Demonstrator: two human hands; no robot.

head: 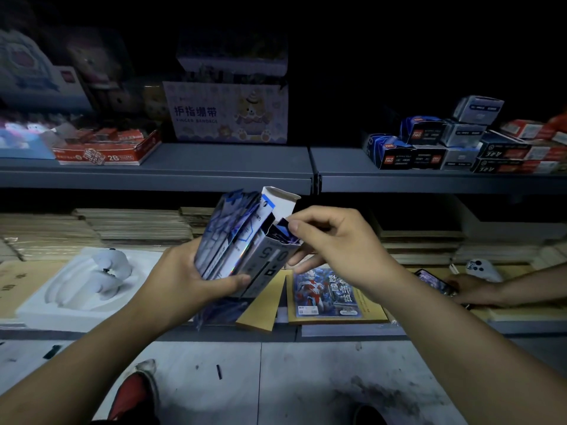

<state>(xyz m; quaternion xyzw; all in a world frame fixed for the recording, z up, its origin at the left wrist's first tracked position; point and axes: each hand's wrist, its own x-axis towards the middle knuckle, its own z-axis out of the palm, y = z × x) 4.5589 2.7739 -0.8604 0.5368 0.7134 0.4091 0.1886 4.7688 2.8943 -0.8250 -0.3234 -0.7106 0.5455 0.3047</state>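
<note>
My left hand grips a bundle of blue-and-white flat packets together with a small grey-white carton marked 0.5, its top flap standing open. My right hand is at the carton's mouth; thumb and forefinger pinch a dark blue packet that sticks out of the opening. The lower fingers of my right hand reach under the carton's right side. All of this is held in front of the lower shelf.
On the lower shelf lie a blue hero card pack, brown envelopes and a white foam tray with a white figure. Another person's hand holds a phone at right. The upper shelf carries a finger-bandage box and stacked small boxes.
</note>
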